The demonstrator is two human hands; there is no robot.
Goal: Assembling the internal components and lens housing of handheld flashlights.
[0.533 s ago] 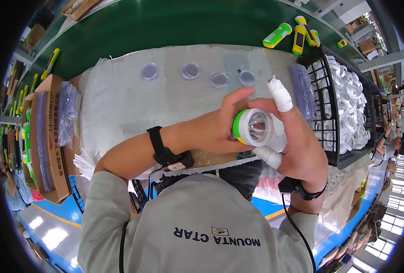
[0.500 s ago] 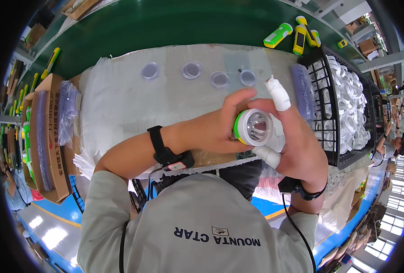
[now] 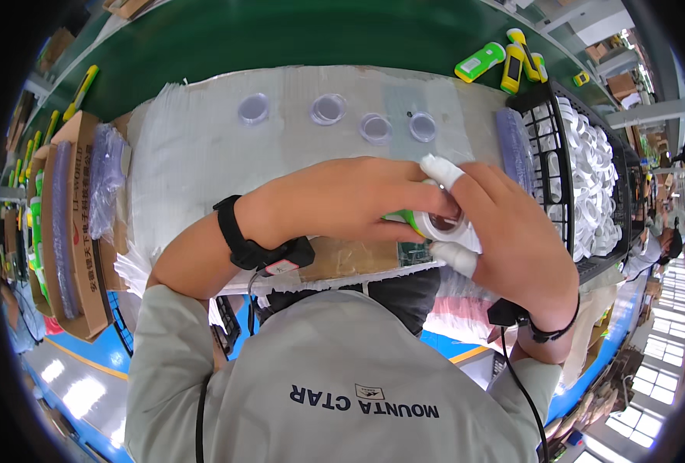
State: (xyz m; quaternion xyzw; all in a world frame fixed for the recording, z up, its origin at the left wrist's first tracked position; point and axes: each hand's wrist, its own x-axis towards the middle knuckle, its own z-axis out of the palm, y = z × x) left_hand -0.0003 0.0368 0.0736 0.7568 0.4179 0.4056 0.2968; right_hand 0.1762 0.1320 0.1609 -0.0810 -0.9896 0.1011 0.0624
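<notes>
My left hand [image 3: 385,193] is closed around a flashlight [image 3: 413,221] with a green body and a white head, held just above the near edge of the work surface. Its fingers reach over the clear front of the head and hide part of it. Pressed against the white rim from the right is my right hand [image 3: 512,231], with white wrapping on its thumb and one finger. Most of the flashlight's body is hidden by the left hand. Beyond the hands lie several clear round plastic pieces [image 3: 328,109] on the film-covered cardboard [image 3: 196,177].
On the right stands a black crate [image 3: 562,154] full of white rings [image 3: 589,193], with a wrapped clear bundle [image 3: 514,143] beside it. Green and yellow flashlights [image 3: 481,62] lie at the far right. A cardboard box [image 3: 88,239] and wrapped plastic [image 3: 107,181] are at left.
My right hand has come in from a spread pose and closed on the flashlight's rim. The left fingers have shifted over its clear front, which now shows less.
</notes>
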